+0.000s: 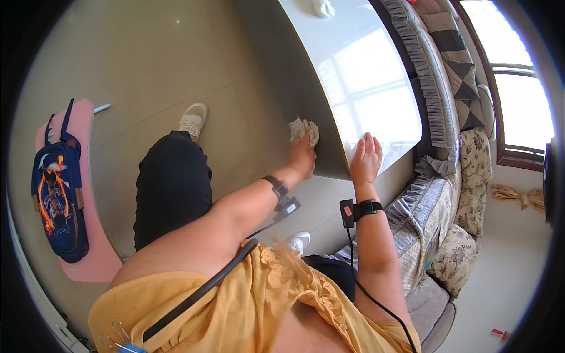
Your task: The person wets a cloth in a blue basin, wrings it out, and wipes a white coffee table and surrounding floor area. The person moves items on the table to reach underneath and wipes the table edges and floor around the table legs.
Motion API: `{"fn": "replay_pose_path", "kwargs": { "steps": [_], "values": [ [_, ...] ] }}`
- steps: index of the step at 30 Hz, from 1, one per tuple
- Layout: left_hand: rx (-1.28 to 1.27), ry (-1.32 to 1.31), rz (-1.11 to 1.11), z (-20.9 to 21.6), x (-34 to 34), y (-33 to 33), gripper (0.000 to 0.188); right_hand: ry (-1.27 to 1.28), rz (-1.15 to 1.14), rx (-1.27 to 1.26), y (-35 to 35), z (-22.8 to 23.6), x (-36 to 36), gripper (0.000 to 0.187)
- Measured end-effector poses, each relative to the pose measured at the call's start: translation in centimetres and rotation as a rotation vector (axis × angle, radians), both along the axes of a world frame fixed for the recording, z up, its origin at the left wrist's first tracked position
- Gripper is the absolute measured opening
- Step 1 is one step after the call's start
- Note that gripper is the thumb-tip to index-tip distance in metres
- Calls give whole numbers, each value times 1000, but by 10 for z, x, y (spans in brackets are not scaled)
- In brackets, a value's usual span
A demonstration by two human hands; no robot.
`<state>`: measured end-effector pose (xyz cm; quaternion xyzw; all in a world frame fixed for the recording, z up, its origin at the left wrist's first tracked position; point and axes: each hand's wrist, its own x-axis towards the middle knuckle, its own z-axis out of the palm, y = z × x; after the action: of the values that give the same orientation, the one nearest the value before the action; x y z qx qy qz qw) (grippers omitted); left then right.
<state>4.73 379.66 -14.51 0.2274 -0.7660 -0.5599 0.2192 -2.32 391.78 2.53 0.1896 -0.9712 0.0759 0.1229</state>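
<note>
My left hand [302, 154] is closed on a crumpled white cloth [304, 130] beside the dark grey side panel [321, 138] of a low table. Whether the cloth touches the panel, I cannot tell. My right hand [366, 157] lies on the glossy white tabletop [376, 88] near its close corner. Its fingers are stretched out, and glare around them hides whether anything lies beneath. Another white crumpled piece [323, 7] rests at the tabletop's far end. Each wrist wears a strap with a small box, the right one black [348, 213], with a cable running back.
A sofa with frilled covers [426, 88] and patterned cushions [456, 262] runs along the table's right side. At the left, a dark blue backpack [59, 200] lies on a pink board [97, 235]. My shoe [193, 119] stands on the tiled floor [235, 59]. A window [521, 88] is at right.
</note>
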Motion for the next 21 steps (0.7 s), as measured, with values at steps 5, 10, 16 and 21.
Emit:
{"fn": "replay_pose_path", "kwargs": {
  "steps": [5,10,16,21],
  "values": [
    [360,173,243,56,-59,-91,50,33,29,-1,9,-4,-1,51],
    [291,321,226,124,-95,-152,59,7,-31,-40,4,3,8,50],
    [91,88,258,82,-91,-112,53,6,-35,-70,-4,4,8,49],
    [314,-41,-41,68,-32,-45,45,17,-72,-52,6,5,7,50]
  ]
}}
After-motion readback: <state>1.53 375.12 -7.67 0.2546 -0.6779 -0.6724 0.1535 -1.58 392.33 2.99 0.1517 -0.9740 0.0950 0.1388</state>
